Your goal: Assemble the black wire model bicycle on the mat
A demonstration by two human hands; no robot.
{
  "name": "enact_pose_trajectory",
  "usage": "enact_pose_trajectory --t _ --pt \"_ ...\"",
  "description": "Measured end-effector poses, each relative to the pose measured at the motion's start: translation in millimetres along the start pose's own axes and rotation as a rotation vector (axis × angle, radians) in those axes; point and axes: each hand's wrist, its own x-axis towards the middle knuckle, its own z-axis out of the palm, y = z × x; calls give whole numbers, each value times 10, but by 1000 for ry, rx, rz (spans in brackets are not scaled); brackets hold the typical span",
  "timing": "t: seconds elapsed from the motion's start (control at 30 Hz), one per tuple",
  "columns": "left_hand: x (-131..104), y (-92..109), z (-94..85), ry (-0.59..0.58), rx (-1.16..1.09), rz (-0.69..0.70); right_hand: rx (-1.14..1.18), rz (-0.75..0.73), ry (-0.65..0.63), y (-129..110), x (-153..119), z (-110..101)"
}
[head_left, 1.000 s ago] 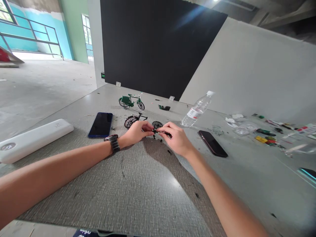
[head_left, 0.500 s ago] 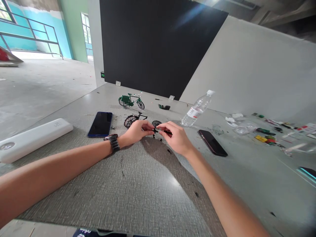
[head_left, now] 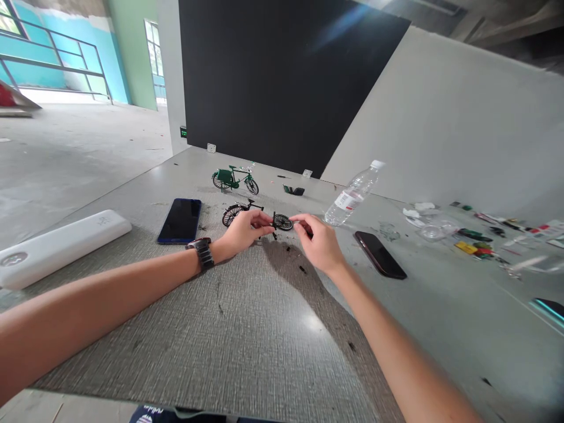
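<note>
my left hand (head_left: 244, 230) sits mid-worktop, wrist with a dark watch (head_left: 201, 253) resting on the grey textured mat (head_left: 229, 341). its fingers (head_left: 263, 220) are closed in a pinch on the frame of the black model bicycle (head_left: 255, 215), between the 2 wheels. the bicycle stands upright at the far edge of the mat, rear wheel to the left, front wheel (head_left: 282, 222) to the right, just beyond my knuckles.

my right hand (head_left: 321, 247) is just right of the front wheel. thumb and forefinger are curled close together near the wheel's right rim; a small dark piece seems to lie between them, but i cannot tell for sure whether they grip anything, too small and partly hidden.

a few tiny black parts (head_left: 291, 251) lie loose on the mat below the 2 hands.

surroundings:
- blue-screened phone (head_left: 180, 220) face up, left of the black bicycle.
- white long case (head_left: 57, 247) at near left.
- green model bicycle (head_left: 235, 179) upright, farther back, well apart from the black one.
- clear water bottle (head_left: 352, 194) lying tilted to the right of my right hand.
- dark phone (head_left: 380, 254) flat, right of my right wrist.
- clutter of small coloured pieces and clear bags (head_left: 467, 238) at far right of the worktop (head_left: 440, 317).
</note>
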Motion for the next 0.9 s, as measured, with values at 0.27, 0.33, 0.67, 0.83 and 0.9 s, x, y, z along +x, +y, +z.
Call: enact_pose_trajectory --t 0.27,0.33,0.67,0.83,0.9 --pt "-11 28 3 65 -11 -65 -89 16 -144 98 -16 59" --pt "-5 17 4 74 -12 -53 -137 32 -182 63 -27 128" --pt "-17 60 -2 73 42 -61 -331 105 -290 -18 -1 266" --pt "-9 40 -1 79 51 -50 -317 75 -293 -3 15 290" --pt "-6 28 -2 76 54 -52 -310 68 -293 7 15 293"
